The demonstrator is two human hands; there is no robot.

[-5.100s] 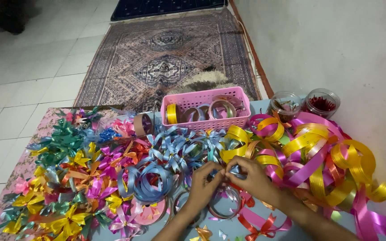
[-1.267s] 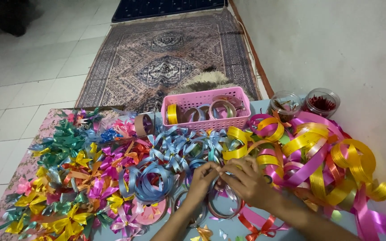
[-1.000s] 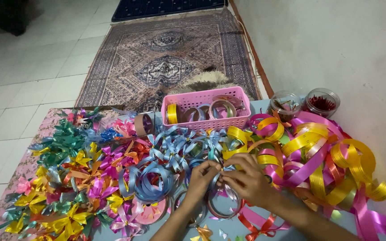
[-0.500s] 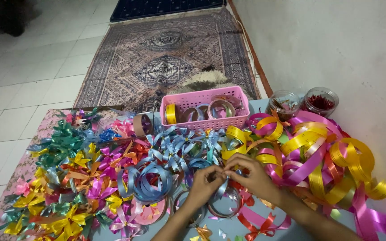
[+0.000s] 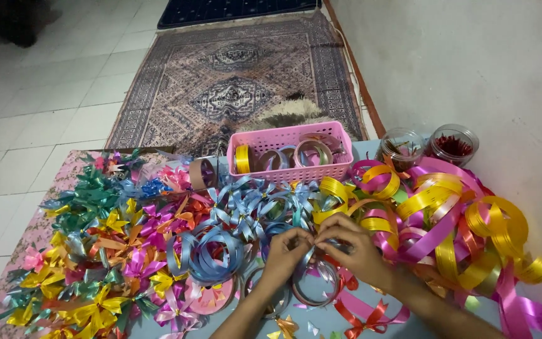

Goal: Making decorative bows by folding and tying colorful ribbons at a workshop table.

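Left hand [image 5: 285,251] and right hand [image 5: 354,249] pinching a pale blue ribbon [image 5: 313,251] together near the table's front edge, loose ribbon coils [image 5: 446,220] crowding right, finished bows [image 5: 114,251] left, pink basket [image 5: 290,152] at the back edge

On the tabletop [image 5: 346,320], finished bows [image 5: 95,251] lie piled at the left and loose ribbon coils [image 5: 446,220] at the right. Between them the left hand [image 5: 283,254] and right hand [image 5: 356,248] meet (fingertips touching). Behind sits a basket [image 5: 290,154] holding ribbon rolls, with two jars [image 5: 425,145] to its right.
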